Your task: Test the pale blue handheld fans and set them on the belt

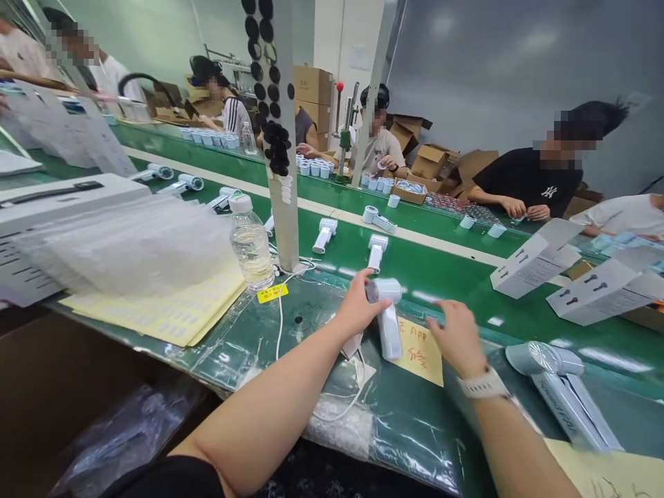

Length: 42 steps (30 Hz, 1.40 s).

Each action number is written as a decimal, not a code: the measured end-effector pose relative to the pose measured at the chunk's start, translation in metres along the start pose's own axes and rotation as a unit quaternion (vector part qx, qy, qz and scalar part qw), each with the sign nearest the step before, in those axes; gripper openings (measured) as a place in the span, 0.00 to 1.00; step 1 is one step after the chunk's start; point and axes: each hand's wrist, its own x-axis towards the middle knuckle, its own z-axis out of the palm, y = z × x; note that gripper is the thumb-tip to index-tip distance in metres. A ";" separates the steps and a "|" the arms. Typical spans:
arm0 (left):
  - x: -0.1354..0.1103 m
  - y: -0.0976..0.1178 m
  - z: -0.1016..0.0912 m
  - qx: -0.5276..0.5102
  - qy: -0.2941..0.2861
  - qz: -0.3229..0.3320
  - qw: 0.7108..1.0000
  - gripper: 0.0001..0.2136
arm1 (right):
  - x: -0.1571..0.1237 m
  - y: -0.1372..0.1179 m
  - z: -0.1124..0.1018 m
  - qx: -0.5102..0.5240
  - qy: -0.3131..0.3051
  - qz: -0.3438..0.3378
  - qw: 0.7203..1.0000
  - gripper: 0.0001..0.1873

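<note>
My left hand (357,304) grips the round head of a white handheld fan (388,318) that lies on the plastic-covered bench. Its handle points toward me over a yellow note (421,356) with red writing. My right hand (456,335), with a white watch on the wrist, rests on the bench just right of the fan, fingers curled down on the yellow note, nothing visible in them. A white cable (280,315) runs along the bench under my left forearm.
Two more white fans (563,387) lie at the right. Other fans (376,250) sit on the green conveyor (446,270) beyond. A water bottle (252,242), yellow label sheets (171,311), a metal post (284,138) and white boxes (534,259) stand around. Several people work across the line.
</note>
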 end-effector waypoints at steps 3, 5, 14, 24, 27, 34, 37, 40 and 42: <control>0.010 0.002 -0.004 -0.151 0.037 -0.027 0.987 0.30 | 0.048 -0.051 0.043 0.028 -0.036 -0.009 0.999 0.21; 0.014 0.003 -0.007 -0.241 0.032 -0.062 0.968 0.20 | 0.072 -0.077 0.067 0.043 -0.054 -0.017 0.997 0.22; 0.015 0.010 -0.007 -0.433 0.009 -0.207 0.877 0.25 | 0.082 -0.114 0.065 0.104 -0.049 -0.002 0.993 0.19; 0.007 0.019 -0.016 -0.562 -0.049 -0.122 0.817 0.28 | -0.022 -0.102 -0.001 0.238 -0.098 -0.047 0.965 0.23; 0.008 0.017 -0.020 -0.534 -0.013 -0.044 0.844 0.30 | -0.036 -0.112 0.009 0.141 -0.205 -0.070 0.966 0.08; 0.010 0.022 -0.029 -0.478 0.019 0.049 0.877 0.32 | -0.037 -0.130 0.019 0.166 -0.254 -0.090 0.948 0.06; 0.008 0.024 -0.031 -0.468 0.017 0.046 0.882 0.31 | -0.032 -0.118 0.016 0.238 -0.276 -0.056 0.930 0.04; 0.007 0.026 -0.032 -0.468 -0.003 0.002 0.884 0.32 | -0.028 -0.109 0.012 0.372 -0.319 0.006 0.872 0.13; 0.006 0.027 -0.033 -0.475 -0.014 -0.019 0.880 0.33 | -0.026 -0.108 0.009 0.489 -0.338 0.080 0.800 0.19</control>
